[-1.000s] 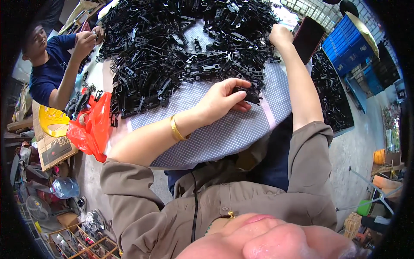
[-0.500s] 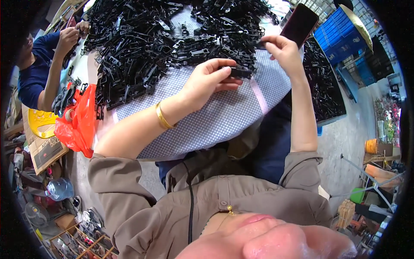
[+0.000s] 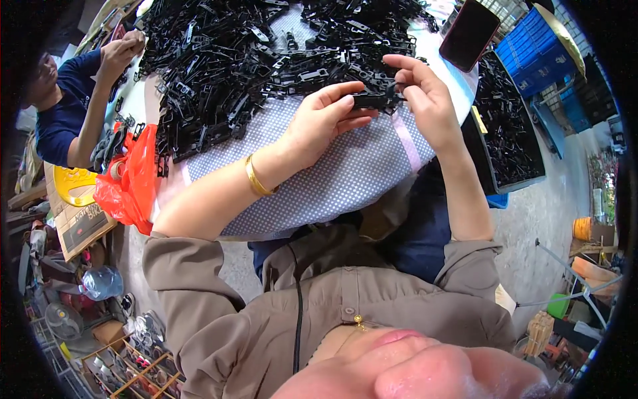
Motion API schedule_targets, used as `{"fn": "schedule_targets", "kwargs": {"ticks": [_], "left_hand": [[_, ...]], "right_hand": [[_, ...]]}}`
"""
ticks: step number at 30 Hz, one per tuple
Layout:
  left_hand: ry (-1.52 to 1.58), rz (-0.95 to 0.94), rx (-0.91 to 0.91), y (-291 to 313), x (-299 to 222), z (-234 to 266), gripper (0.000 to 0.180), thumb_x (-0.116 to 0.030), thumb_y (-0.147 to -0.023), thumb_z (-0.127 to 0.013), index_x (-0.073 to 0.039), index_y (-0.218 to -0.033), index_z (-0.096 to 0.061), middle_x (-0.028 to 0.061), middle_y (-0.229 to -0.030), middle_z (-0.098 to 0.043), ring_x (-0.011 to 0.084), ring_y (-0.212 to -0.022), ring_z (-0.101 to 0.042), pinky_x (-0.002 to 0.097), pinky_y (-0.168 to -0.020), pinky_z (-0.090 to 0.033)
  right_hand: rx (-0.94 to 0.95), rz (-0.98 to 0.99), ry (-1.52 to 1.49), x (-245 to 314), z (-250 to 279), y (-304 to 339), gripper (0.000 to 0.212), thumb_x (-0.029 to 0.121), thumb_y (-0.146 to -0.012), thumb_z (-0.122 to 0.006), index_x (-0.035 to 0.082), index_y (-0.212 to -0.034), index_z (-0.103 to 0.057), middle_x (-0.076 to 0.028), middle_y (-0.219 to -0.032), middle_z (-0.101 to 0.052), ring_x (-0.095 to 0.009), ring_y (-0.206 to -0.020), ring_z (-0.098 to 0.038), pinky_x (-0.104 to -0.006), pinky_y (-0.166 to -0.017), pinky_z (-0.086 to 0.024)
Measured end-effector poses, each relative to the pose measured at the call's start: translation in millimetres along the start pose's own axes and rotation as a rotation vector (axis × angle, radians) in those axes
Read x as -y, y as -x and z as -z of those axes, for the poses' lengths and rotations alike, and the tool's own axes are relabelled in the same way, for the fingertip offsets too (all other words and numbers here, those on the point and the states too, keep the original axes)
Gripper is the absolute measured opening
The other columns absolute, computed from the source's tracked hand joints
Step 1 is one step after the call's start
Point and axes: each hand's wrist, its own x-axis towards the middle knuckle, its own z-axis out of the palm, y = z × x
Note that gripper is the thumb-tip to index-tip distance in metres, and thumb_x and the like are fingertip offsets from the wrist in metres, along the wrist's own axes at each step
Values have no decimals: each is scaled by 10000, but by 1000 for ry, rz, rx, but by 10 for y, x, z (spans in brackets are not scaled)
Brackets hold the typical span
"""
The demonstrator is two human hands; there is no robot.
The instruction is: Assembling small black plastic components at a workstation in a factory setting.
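Note:
My left hand (image 3: 320, 120) pinches a black slotted clip-like part (image 3: 369, 100) between thumb and fingers, just above the dotted grey cloth. At the right end of that part is my right hand (image 3: 428, 100), its thumb and middle fingers closed and its index finger stretched out. A small dark piece seems to sit in that pinch, too small to name, and it meets the end of the part. Beyond both hands lies a large pile of similar black parts (image 3: 219, 73) on the cloth-covered table (image 3: 286, 179).
A phone (image 3: 470, 34) stands at the far right of the table. Right of the table is a black bin (image 3: 512, 126) of black parts and a blue crate (image 3: 535, 50). A red plastic bag (image 3: 136, 183) hangs at the left edge. A co-worker (image 3: 76, 100) sits at far left.
My right hand has moved left and nearer, from the edge of the pile to the part in my left hand. My left hand keeps its hold on the part.

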Motion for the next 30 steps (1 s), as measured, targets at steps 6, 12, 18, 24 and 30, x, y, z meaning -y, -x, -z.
{"fn": "schedule_targets", "kwargs": {"ticks": [6, 12, 18, 24, 30], "left_hand": [[-396, -135, 14, 41, 54, -76, 338, -28, -864, -496, 62, -1185, -440, 130, -1024, -585, 163, -889, -607, 261, -773, -513], [-751, -222, 31, 55, 81, -75, 298, -18, -854, -501, 71, -1138, -478, 130, -979, -605, 159, -809, -626, 240, -722, -510], [-388, -130, -8, 39, 49, -68, 304, -41, -882, -459, 63, -1167, -453, 149, -1035, -578, 190, -878, -616, 263, -777, -516], [7, 3, -84, 35, -36, -66, 312, -89, -928, -362, 34, -1210, -419, 162, -1069, -561, 215, -935, -601, 290, -846, -503], [-1, -33, -45, 51, -6, -50, 311, -95, -930, -367, 20, -1214, -422, 155, -1062, -563, 214, -946, -595, 307, -866, -492]], "right_hand": [[-107, 546, 821, 28, -173, 67, 296, 6, -687, -567, 68, -971, -622, -60, -813, -577, -232, -797, -511, -349, -734, -416], [-11, 522, 1092, 202, -240, 231, 328, 10, -689, -579, 80, -1007, -615, -46, -808, -579, -219, -775, -527, -319, -654, -438], [56, 240, 593, 160, -74, 143, 403, -34, -715, -543, 78, -1100, -575, -58, -836, -574, -158, -677, -569, -272, -589, -471], [208, -224, -232, 111, 15, 65, 367, -13, -798, -564, -46, -1158, -499, -111, -969, -578, -147, -848, -605, -245, -722, -522], [134, -143, -97, 59, -94, 134, 368, -28, -802, -579, -40, -1162, -505, -110, -920, -598, -147, -811, -613, -234, -717, -524]]}}
